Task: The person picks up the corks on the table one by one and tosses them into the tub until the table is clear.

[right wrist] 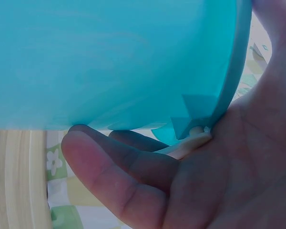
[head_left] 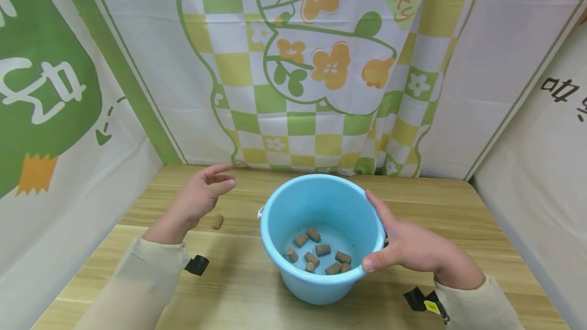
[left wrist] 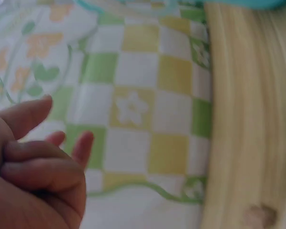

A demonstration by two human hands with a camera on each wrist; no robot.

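My right hand [head_left: 408,246] grips a light blue bucket [head_left: 321,286] at its right rim, with the thumb over the front of the rim. In the right wrist view, the fingers [right wrist: 114,181] lie along the bucket's outer wall [right wrist: 109,67]. Several brown corks [head_left: 323,250] lie scattered on the bucket's bottom. To the left of the bucket, my left hand [head_left: 202,195] hangs above the table with nothing in it, its fingers loosely bent. Just beneath that hand, a single cork [head_left: 217,222] lies on the wood; the left wrist view shows this cork [left wrist: 260,217] blurred.
The wooden tabletop [head_left: 247,274] ends at the back against a hanging cloth [head_left: 316,131] with green and yellow checks and flowers. Printed cloth walls stand at left [head_left: 55,116] and right [head_left: 541,167]. A metal handle pivot [head_left: 260,212] sticks out at the bucket's left rim.
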